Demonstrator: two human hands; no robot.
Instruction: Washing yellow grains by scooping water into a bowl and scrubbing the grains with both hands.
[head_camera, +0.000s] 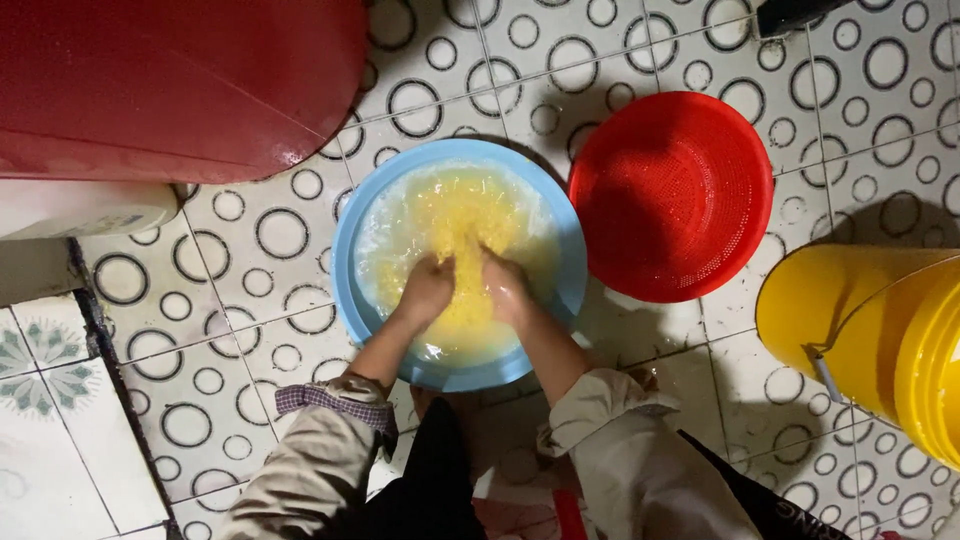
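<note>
Kneading yellow grain (450, 215), blue basin (345, 260) on ring-patterned tile floor (250, 330).

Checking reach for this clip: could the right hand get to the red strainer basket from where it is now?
Probably yes. The right hand is down in the blue basin among the yellow grains, and the red strainer basket sits on the tiled floor right beside the basin on that side, open and with nothing between them.
</note>
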